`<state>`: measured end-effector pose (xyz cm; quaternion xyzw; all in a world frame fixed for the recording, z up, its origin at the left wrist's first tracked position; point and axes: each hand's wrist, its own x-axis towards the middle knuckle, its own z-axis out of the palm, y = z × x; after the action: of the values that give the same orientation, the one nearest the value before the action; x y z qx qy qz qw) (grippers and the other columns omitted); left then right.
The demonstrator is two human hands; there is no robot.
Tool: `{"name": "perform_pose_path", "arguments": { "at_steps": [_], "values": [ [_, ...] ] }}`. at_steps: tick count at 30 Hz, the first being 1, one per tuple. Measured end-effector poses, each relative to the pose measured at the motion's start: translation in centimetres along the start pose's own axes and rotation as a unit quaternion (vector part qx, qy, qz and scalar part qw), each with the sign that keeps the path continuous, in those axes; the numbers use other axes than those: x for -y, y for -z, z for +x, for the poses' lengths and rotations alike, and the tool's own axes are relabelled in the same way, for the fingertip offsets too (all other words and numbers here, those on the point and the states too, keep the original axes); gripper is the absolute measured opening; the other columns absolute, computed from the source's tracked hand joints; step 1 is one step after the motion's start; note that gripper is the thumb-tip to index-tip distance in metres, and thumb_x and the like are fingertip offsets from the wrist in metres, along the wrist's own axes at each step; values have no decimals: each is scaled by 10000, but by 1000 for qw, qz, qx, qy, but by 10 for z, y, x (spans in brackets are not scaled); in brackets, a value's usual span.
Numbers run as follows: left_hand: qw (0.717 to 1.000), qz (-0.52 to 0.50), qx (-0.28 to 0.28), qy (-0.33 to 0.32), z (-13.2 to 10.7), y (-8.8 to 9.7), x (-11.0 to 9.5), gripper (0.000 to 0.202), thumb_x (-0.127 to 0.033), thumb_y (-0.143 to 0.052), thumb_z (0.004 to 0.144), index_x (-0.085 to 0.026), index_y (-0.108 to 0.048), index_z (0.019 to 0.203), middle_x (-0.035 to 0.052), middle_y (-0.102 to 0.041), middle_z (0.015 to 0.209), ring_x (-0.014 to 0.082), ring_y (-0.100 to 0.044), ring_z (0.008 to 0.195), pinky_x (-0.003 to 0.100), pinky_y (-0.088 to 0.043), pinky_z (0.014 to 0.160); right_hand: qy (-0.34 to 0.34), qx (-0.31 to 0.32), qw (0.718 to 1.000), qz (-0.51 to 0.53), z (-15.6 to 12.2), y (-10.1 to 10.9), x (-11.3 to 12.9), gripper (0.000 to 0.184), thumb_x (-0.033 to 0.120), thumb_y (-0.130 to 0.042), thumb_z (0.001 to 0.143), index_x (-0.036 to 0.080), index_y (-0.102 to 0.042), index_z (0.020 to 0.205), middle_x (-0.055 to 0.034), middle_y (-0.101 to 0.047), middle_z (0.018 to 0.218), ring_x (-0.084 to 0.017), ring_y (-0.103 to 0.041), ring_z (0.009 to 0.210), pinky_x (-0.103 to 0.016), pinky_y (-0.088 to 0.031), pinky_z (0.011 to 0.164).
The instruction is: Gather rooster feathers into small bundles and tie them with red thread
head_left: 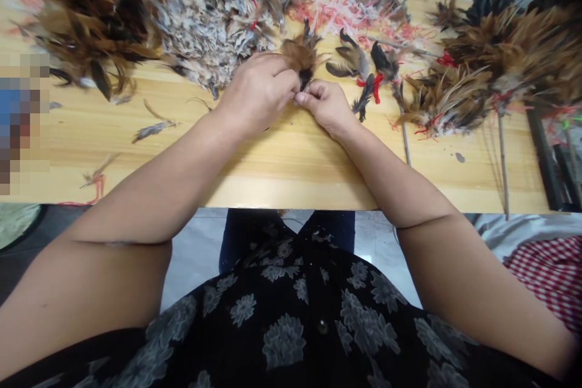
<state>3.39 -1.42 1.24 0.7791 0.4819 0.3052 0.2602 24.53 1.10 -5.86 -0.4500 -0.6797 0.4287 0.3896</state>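
Note:
My left hand (257, 94) wraps its fingers around a small bunch of brown feathers (300, 54) with a dark lower end. My right hand (325, 108) meets it from the other side, its fingertips pinching the bunch's lower end. The fingers hide the bunch's base. Just right of my hands lie small dark feather bunches tied with red thread (364, 63). A large pile of speckled grey feathers (213, 24) sits just beyond my left hand.
A pale wooden table (136, 151) holds a brown and black feather heap (97, 15) and scattered red thread scraps (336, 12). Feather bundles on thin sticks (473, 97) crowd the right side. A red checked cloth (545, 279) lies below the table, at right.

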Motion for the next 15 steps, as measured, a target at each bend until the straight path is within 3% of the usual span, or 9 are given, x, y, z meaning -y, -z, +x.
{"name": "perform_pose_path", "arguments": {
  "at_steps": [5, 8, 11, 15],
  "values": [
    [998, 38, -27, -49, -7, 11, -1, 128, -409, -881, 1101, -363, -793, 1183, 93, -870, 1455, 428, -677, 1620, 596, -470, 1519, -1, 1, 1000, 7, -2, -2, 3, 540, 516, -890, 1209, 248, -616, 829, 20, -569, 847, -174, -572, 887, -351, -620, 960],
    [980, 118, -127, -102, -16, 22, -2, 179, -356, -754, 1164, -316, -824, 1324, 161, -816, 1595, 469, -682, 1603, 699, -446, 1493, -23, -23, 999, 36, 0, -1, 3, 605, 656, -814, 1245, 262, -570, 857, 31, -523, 821, -152, -534, 837, -291, -593, 852],
    [971, 94, -201, -86, -17, 26, 9, 100, -361, -781, 1146, -314, -813, 1228, 175, -826, 1454, 454, -747, 1452, 695, -559, 1378, -46, -37, 995, 75, 2, 3, 6, 652, 763, -782, 1237, 272, -524, 894, 43, -480, 819, -130, -476, 785, -242, -518, 746],
    [990, -38, -135, -21, -6, 10, 35, 239, -528, -944, 1080, -302, -869, 1068, 91, -861, 1156, 339, -796, 1026, 577, -715, 1098, -51, -18, 994, 94, 1, 7, 13, 693, 780, -883, 1167, 286, -472, 907, 69, -415, 822, -123, -398, 762, -243, -440, 700]
  ]
}}
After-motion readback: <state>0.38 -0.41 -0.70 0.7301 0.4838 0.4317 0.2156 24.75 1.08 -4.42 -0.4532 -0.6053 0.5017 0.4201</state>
